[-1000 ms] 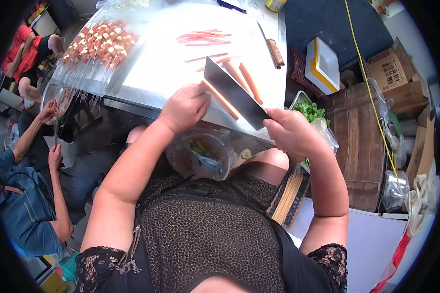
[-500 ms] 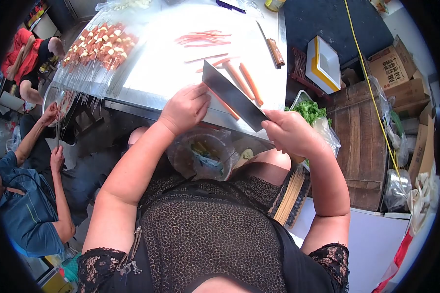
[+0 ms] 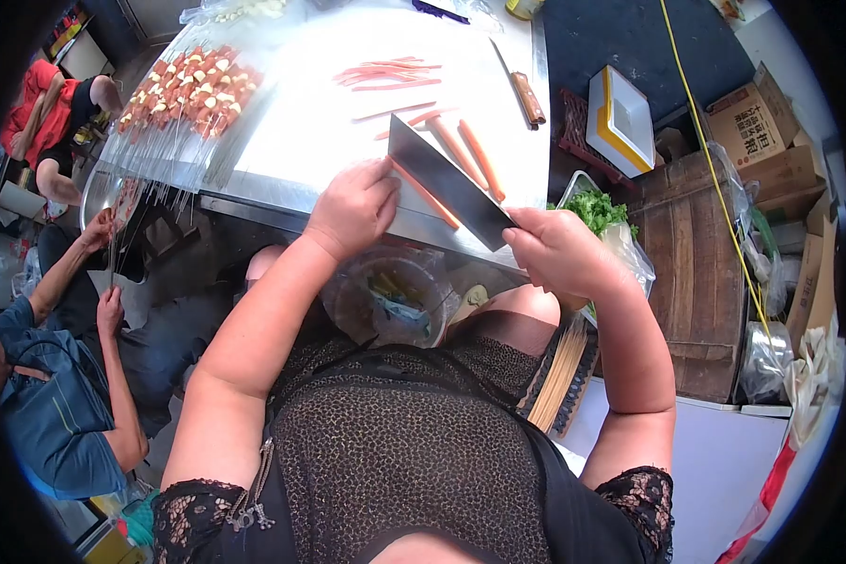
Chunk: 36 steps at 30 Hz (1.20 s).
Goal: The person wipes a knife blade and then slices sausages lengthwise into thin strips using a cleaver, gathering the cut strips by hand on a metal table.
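My right hand (image 3: 559, 246) is wrapped round the handle of a cleaver (image 3: 446, 180), its broad dark blade slanting over the near edge of the white worktop. Along the blade's lower edge lies a pinkish-orange sausage (image 3: 430, 199), partly hidden by the steel. At its far-left end my left hand (image 3: 355, 207) is closed, fingers curled and touching the sausage beside the blade tip; the exact grip is partly hidden. Beyond the cleaver rest two whole sausages (image 3: 481, 162). Thin cut sausage strips (image 3: 390, 71) lie in a pile further back.
Many loaded skewers (image 3: 193, 94) cover the worktop's left end. A wooden-handled knife (image 3: 526, 99) lies at right. Below are a bin (image 3: 385, 291), bamboo sticks (image 3: 556, 376) and leafy greens (image 3: 597, 214). At left, a co-worker in a blue shirt (image 3: 66, 404) handles skewers; another person wears red.
Cleaver, sausage and both my hands keep almost the same place. The view has shifted slightly. The co-worker's hands at left have moved a little.
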Each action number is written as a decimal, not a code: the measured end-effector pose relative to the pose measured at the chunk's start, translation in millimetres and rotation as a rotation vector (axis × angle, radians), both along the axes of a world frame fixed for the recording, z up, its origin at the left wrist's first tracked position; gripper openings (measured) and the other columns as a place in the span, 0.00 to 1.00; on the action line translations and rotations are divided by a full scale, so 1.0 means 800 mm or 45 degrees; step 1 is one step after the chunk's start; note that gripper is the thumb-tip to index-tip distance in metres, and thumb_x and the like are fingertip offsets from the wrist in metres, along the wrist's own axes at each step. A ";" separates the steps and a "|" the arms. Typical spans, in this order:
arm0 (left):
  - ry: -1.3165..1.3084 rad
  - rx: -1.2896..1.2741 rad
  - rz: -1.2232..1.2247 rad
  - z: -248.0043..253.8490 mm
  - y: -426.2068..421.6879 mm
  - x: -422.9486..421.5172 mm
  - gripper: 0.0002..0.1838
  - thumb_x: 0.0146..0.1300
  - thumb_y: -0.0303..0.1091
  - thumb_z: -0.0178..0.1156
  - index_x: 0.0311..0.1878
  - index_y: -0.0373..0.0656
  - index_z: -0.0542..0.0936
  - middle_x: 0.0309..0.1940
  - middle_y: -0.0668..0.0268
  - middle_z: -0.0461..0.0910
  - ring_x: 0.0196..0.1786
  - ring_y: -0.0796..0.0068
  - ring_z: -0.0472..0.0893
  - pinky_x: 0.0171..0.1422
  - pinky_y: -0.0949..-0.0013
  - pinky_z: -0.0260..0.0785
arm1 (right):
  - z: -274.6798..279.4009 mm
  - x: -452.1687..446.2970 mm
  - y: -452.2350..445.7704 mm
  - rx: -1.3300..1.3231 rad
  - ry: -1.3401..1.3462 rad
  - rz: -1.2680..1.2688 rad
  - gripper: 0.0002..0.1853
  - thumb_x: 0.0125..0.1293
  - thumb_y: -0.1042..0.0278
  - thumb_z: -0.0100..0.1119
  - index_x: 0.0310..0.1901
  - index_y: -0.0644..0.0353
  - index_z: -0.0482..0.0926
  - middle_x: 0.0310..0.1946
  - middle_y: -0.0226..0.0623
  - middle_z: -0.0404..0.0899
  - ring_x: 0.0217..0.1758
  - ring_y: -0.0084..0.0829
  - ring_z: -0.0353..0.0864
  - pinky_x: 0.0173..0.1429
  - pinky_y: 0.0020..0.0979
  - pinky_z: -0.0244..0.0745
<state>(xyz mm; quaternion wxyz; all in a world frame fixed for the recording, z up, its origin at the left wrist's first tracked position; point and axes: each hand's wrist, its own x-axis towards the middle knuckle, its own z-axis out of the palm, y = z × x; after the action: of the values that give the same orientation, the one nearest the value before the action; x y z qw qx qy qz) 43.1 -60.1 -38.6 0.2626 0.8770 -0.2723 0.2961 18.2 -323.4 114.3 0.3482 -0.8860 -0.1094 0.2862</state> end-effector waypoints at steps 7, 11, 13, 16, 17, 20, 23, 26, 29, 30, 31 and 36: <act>-0.024 0.002 0.021 -0.004 -0.001 0.001 0.08 0.57 0.28 0.64 0.40 0.37 0.84 0.47 0.54 0.83 0.52 0.55 0.82 0.62 0.57 0.73 | 0.004 0.007 -0.001 -0.002 0.022 0.000 0.11 0.74 0.66 0.51 0.41 0.66 0.77 0.20 0.30 0.73 0.20 0.21 0.75 0.25 0.28 0.73; -0.034 0.009 0.021 -0.005 -0.002 0.002 0.08 0.57 0.28 0.64 0.39 0.37 0.84 0.47 0.54 0.83 0.52 0.55 0.82 0.62 0.57 0.73 | 0.012 0.017 -0.001 -0.038 0.112 -0.022 0.11 0.74 0.66 0.50 0.39 0.65 0.76 0.20 0.28 0.72 0.20 0.20 0.74 0.25 0.27 0.72; -0.037 0.006 0.023 -0.006 -0.002 0.002 0.07 0.57 0.27 0.64 0.39 0.37 0.84 0.47 0.53 0.83 0.52 0.55 0.82 0.62 0.57 0.73 | 0.016 0.022 0.000 -0.067 0.137 0.008 0.10 0.74 0.66 0.50 0.39 0.64 0.76 0.20 0.26 0.72 0.21 0.19 0.73 0.25 0.26 0.71; -0.026 0.001 0.014 -0.001 -0.003 0.000 0.08 0.57 0.28 0.64 0.39 0.37 0.84 0.47 0.53 0.83 0.52 0.55 0.82 0.63 0.57 0.73 | 0.023 0.028 0.004 -0.062 0.174 0.004 0.12 0.75 0.65 0.48 0.37 0.63 0.74 0.20 0.27 0.72 0.19 0.21 0.74 0.23 0.27 0.73; -0.024 0.000 0.011 -0.001 -0.003 0.001 0.08 0.57 0.28 0.64 0.39 0.37 0.84 0.47 0.53 0.83 0.52 0.55 0.82 0.63 0.57 0.73 | 0.025 0.030 0.005 -0.083 0.174 0.026 0.13 0.75 0.64 0.48 0.36 0.65 0.74 0.20 0.29 0.74 0.19 0.22 0.74 0.24 0.28 0.73; -0.055 -0.008 0.005 -0.002 -0.002 0.003 0.06 0.57 0.27 0.62 0.36 0.36 0.82 0.46 0.53 0.82 0.52 0.56 0.81 0.60 0.58 0.73 | 0.028 0.035 0.007 -0.094 0.187 0.052 0.14 0.76 0.64 0.47 0.36 0.66 0.74 0.21 0.31 0.74 0.18 0.23 0.75 0.25 0.30 0.74; -0.067 0.009 -0.013 -0.002 -0.002 0.002 0.07 0.57 0.27 0.61 0.38 0.36 0.82 0.46 0.54 0.82 0.50 0.56 0.81 0.59 0.58 0.73 | 0.026 0.032 0.007 -0.108 0.196 0.067 0.14 0.76 0.63 0.46 0.37 0.66 0.74 0.21 0.31 0.74 0.18 0.23 0.75 0.25 0.30 0.74; 0.044 0.016 -0.052 0.003 -0.002 -0.002 0.13 0.59 0.31 0.65 0.46 0.38 0.83 0.49 0.53 0.81 0.52 0.55 0.81 0.60 0.56 0.72 | 0.017 0.026 0.004 -0.091 0.154 0.035 0.14 0.75 0.63 0.47 0.34 0.64 0.73 0.20 0.29 0.74 0.18 0.24 0.75 0.24 0.28 0.72; 0.046 0.109 -0.055 0.003 -0.005 -0.006 0.18 0.57 0.37 0.66 0.49 0.40 0.82 0.52 0.53 0.78 0.50 0.54 0.79 0.55 0.56 0.72 | 0.011 0.025 0.000 -0.074 0.108 0.088 0.15 0.75 0.63 0.47 0.32 0.64 0.72 0.19 0.30 0.74 0.17 0.24 0.75 0.25 0.29 0.71; 0.058 0.128 -0.024 0.003 -0.007 -0.010 0.20 0.57 0.40 0.67 0.51 0.42 0.81 0.54 0.51 0.76 0.53 0.52 0.78 0.57 0.55 0.70 | 0.011 0.025 0.001 -0.083 0.101 0.090 0.15 0.75 0.63 0.47 0.31 0.64 0.72 0.19 0.31 0.73 0.17 0.25 0.75 0.25 0.29 0.71; 0.070 0.147 0.009 0.004 -0.009 -0.013 0.23 0.57 0.43 0.67 0.54 0.44 0.81 0.57 0.49 0.75 0.55 0.50 0.77 0.59 0.54 0.69 | 0.012 0.025 0.001 -0.091 0.093 0.092 0.16 0.75 0.63 0.47 0.30 0.64 0.71 0.18 0.31 0.73 0.17 0.25 0.75 0.26 0.30 0.71; 0.110 0.172 0.012 0.006 -0.013 -0.019 0.25 0.57 0.46 0.67 0.57 0.48 0.80 0.60 0.47 0.71 0.60 0.47 0.73 0.62 0.51 0.65 | 0.008 0.025 -0.001 -0.061 0.090 0.116 0.15 0.75 0.64 0.47 0.30 0.64 0.71 0.18 0.31 0.74 0.17 0.25 0.75 0.25 0.30 0.71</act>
<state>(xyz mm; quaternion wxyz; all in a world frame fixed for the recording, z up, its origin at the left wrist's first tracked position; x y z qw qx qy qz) 27.6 -70.8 -34.1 0.2130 0.9060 -0.2760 0.2402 38.1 -324.6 120.6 0.3170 -0.8775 -0.1304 0.3353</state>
